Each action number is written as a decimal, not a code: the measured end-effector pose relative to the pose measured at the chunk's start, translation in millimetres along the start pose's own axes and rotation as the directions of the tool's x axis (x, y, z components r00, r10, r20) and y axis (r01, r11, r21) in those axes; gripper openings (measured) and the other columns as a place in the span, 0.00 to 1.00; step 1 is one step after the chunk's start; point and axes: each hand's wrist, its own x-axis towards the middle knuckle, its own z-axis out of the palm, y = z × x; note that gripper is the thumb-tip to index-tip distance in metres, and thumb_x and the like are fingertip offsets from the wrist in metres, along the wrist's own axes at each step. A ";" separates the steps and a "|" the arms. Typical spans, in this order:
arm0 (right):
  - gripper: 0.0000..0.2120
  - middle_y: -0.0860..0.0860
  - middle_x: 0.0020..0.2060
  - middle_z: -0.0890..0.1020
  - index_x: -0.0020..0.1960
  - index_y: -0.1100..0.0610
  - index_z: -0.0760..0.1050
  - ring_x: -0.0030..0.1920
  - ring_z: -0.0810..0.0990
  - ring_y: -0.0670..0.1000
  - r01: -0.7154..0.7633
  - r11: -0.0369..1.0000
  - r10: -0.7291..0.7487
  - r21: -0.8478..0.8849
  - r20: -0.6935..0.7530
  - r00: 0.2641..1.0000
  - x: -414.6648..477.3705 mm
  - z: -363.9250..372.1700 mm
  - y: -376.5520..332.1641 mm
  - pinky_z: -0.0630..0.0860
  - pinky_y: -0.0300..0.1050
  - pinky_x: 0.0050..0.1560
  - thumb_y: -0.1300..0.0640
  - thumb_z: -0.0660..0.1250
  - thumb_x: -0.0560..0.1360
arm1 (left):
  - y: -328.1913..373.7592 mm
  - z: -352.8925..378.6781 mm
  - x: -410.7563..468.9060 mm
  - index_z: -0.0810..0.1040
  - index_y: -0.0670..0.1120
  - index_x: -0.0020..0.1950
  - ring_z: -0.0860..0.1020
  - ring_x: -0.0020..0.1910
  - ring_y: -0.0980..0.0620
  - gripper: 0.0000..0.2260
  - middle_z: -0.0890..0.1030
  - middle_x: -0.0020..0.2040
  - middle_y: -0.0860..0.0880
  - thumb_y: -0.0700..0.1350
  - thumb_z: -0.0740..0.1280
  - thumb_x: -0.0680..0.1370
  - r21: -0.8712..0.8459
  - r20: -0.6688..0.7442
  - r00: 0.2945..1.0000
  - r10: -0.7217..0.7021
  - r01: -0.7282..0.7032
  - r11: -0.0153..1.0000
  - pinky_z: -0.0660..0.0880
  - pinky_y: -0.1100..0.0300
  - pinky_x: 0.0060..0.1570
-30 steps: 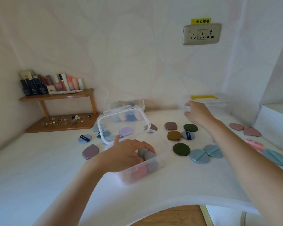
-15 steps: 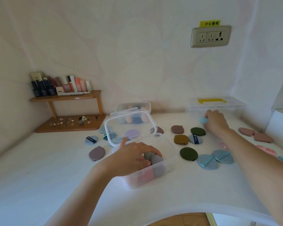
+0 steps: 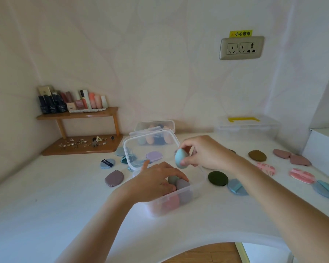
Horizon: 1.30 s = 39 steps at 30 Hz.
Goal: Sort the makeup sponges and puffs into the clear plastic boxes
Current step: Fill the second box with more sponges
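I see the right hand [image 3: 205,152] pinching a light blue egg-shaped sponge [image 3: 180,158] in its fingertips, held in the air just above the open clear box [image 3: 179,198]. The left hand [image 3: 156,183] rests curled over the grey sponges [image 3: 181,185] inside that box, whose lid [image 3: 150,147] stands tilted up behind. Flat puffs [image 3: 217,178] lie scattered on the white table [image 3: 46,205] around.

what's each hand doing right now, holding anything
Left hand: resting in the open clear box on the sponges; whether it grips one cannot be told.
Right hand: closed on a light blue egg-shaped sponge, above the box.
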 end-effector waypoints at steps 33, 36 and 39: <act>0.10 0.52 0.31 0.82 0.42 0.62 0.79 0.26 0.78 0.46 0.054 0.976 -0.075 0.209 0.091 0.993 29.5 38.5 -37.4 0.74 0.34 0.30 0.55 0.73 0.71 | -22.0 -0.7 -41.7 0.77 0.65 0.56 0.69 0.56 0.62 0.14 0.76 0.56 0.61 0.47 0.65 0.76 0.082 -0.158 0.985 0.067 -0.054 0.995 0.61 0.57 0.65; 0.13 0.50 0.29 0.78 0.41 0.64 0.77 0.26 0.73 0.46 0.148 0.906 -0.026 0.396 -0.297 0.955 46.3 33.7 -27.4 0.72 0.39 0.32 0.54 0.68 0.76 | -27.2 -1.1 -50.3 0.77 0.64 0.58 0.68 0.56 0.63 0.14 0.75 0.56 0.61 0.48 0.64 0.76 0.067 -0.182 0.983 0.040 -0.028 0.997 0.59 0.57 0.66; 0.09 0.49 0.37 0.81 0.47 0.61 0.79 0.37 0.76 0.47 0.074 0.908 0.036 0.412 -0.253 0.967 66.2 43.6 -6.7 0.73 0.37 0.41 0.61 0.61 0.79 | -29.3 -2.3 -55.6 0.77 0.63 0.58 0.65 0.54 0.64 0.14 0.75 0.56 0.60 0.47 0.63 0.77 0.088 -0.164 0.985 0.044 -0.030 0.996 0.58 0.58 0.66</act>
